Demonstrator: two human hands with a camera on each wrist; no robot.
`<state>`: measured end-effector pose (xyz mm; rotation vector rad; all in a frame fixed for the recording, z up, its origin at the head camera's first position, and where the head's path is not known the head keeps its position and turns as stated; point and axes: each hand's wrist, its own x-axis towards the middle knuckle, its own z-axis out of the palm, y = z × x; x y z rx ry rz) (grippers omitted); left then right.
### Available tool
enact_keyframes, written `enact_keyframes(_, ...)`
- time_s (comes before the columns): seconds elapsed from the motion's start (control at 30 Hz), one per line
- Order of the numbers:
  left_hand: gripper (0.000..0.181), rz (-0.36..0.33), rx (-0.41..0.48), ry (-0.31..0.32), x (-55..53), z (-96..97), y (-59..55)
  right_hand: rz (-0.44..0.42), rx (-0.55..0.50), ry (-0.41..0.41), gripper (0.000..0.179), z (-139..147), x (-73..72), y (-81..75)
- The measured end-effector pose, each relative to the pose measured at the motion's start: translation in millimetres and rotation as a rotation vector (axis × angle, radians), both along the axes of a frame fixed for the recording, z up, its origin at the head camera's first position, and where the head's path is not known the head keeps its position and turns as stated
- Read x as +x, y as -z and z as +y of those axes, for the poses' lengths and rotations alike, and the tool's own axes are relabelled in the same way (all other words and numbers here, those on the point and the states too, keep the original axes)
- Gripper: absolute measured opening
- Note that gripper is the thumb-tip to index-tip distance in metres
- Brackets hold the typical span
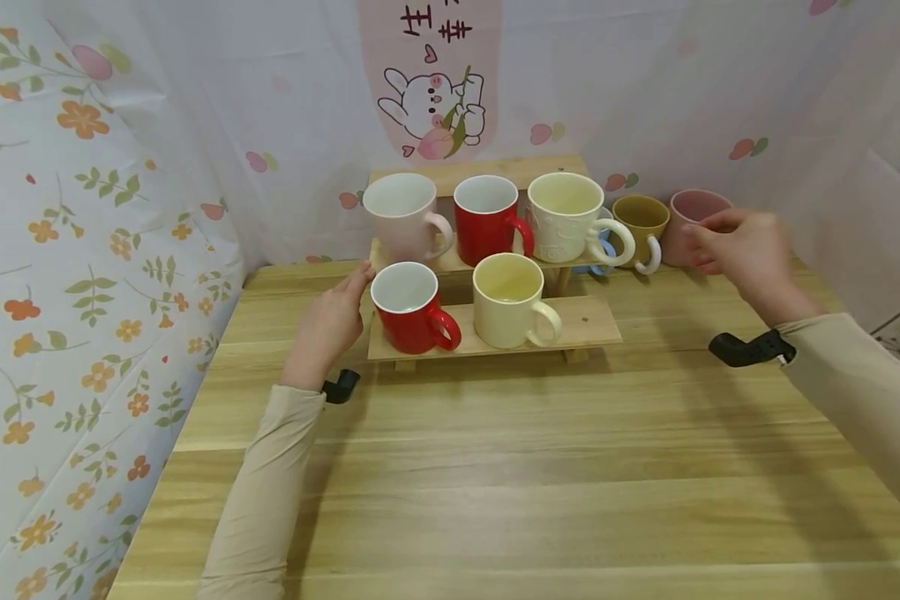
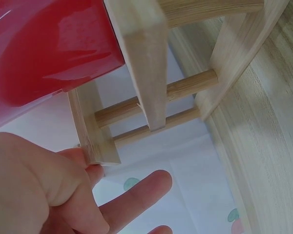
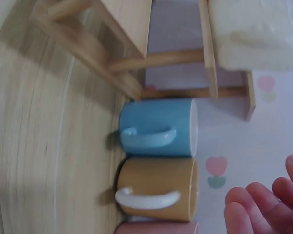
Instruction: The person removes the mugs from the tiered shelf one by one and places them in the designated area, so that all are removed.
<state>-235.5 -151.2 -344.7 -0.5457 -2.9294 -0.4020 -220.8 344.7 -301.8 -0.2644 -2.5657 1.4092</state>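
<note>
My left hand (image 1: 332, 321) is at the left end of the stepped wooden rack (image 1: 595, 325). In the left wrist view, that hand's thumb and a fingertip pinch the end of a shelf board (image 2: 80, 122), while another finger stretches out. Close by stand a red mug (image 1: 405, 329) on the lower step and a pale pink mug (image 1: 397, 237) on the upper one. My right hand (image 1: 753, 254) hovers beside the dusky pink mug (image 1: 678, 237), overlapping it in the head view. Its fingers are loosely bent and hold nothing in the right wrist view.
On the rack also stand a second red mug (image 1: 483, 237), a cream embossed mug (image 1: 558, 237) and a pale yellow mug (image 1: 502, 312). A mustard mug (image 1: 633, 242) and a blue mug (image 3: 158, 117) stand on the table right of the rack. A printed cloth (image 1: 285, 92) hangs behind.
</note>
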Motion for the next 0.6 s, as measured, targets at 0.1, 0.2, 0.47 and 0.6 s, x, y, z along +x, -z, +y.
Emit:
enact_keyframes(0.1, 0.062, 0.000, 0.001, 0.000, 0.2, -0.1, 0.6, 0.037, 0.009, 0.000, 0.024, -7, 3.7, -2.3)
enact_keyframes(0.2, 0.061, 0.000, 0.007, 0.001, 0.0, -0.2, 1.0, 0.055, 0.012, -0.002, 0.023, -15, 6.6, -4.7)
enact_keyframes(0.47, 0.061, 0.000, 0.010, 0.000, -0.1, 0.2, 1.4, 0.027, -0.010, -0.075, 0.036, -33, 9.2, -6.8)
enact_keyframes(0.6, 0.061, -0.007, 0.010, -0.006, -0.4, 0.5, 1.4, 0.005, -0.016, -0.115, 0.043, -42, 7.7, -11.0)
